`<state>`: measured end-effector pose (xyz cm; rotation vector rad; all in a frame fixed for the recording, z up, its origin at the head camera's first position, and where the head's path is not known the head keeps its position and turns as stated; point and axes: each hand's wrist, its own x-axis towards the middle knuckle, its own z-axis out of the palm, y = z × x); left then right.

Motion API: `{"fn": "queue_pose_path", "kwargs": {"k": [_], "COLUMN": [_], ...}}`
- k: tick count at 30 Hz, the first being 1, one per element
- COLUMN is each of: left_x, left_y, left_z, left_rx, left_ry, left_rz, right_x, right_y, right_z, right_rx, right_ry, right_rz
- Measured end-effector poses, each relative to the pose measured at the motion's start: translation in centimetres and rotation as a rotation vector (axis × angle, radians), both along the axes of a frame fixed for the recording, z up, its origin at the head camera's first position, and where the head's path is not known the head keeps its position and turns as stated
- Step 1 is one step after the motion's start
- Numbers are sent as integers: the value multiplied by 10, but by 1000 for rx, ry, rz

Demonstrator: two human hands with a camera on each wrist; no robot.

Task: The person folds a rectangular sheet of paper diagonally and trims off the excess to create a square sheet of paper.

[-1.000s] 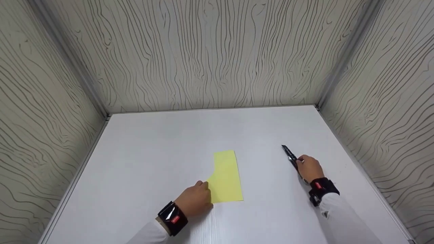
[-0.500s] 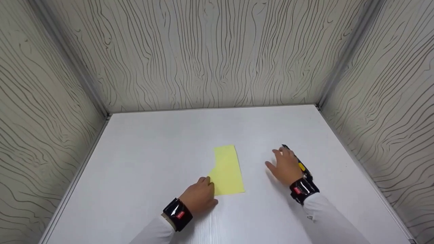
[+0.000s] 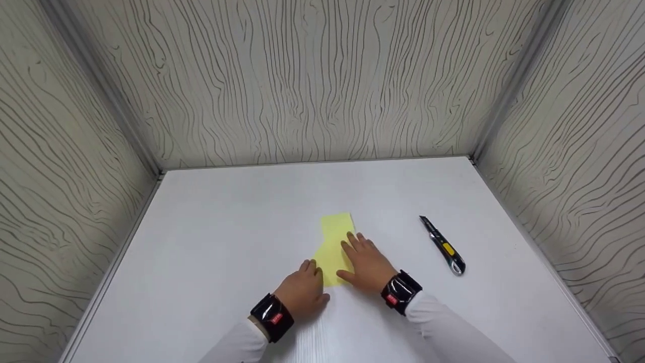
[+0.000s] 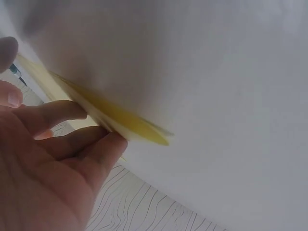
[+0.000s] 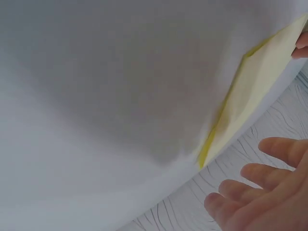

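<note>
A folded piece of yellow paper (image 3: 330,254) lies on the white table in the head view, with a narrower strip at its far end. My left hand (image 3: 301,291) rests fingertips on its left edge, thumb held apart. Bent paper layers (image 4: 127,120) show at those fingertips in the left wrist view. My right hand (image 3: 370,264) is spread over the paper's right side. Gaps separate its fingers (image 5: 267,175) in the right wrist view, where they look apart from the sheet. To the right lies a black utility knife (image 3: 443,245) with a yellow slider, touched by neither hand.
The white tabletop (image 3: 227,217) reaches to a wood-grain patterned back wall (image 3: 312,85). Similar panels stand at left and right, joined by grey corner posts. Black bands circle both wrists.
My right hand has let go of the utility knife, leaving it on the table, and has moved left over the paper. The left hand and paper have shifted slightly away and to the right.
</note>
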<state>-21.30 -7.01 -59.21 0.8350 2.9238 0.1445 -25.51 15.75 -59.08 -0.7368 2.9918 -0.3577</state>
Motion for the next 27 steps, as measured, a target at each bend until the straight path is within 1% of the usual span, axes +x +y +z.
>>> {"fn": "queue_pose_path", "kwargs": {"k": [5,8,11,14,17,22,27], "left_x": [1,1,1,-1,-2,-1,-1], "left_y": [2,2,0,0,0,0,-2], "left_z": [4,5,4,4,5,6,4], "left_rx": [2,5,3,8,17,22,46], "left_ry": [16,15,3,-3,-5,13,58], "left_rz": [-19,-22,-12,-2,4,-3,-14], "right_x": [-3,-1,1,4,7,13,17], "right_y": [-6,-5,-4,-3,0,11,25], "right_z": [-6,-8,-11,-14,-15,-14,-14], "right_rx": [55,74,84,82,94,61,29], "right_ry": [-23,-49,-76,-83,-64,-61,-74], "right_rz": [47,65,84,99,109,117,83]}}
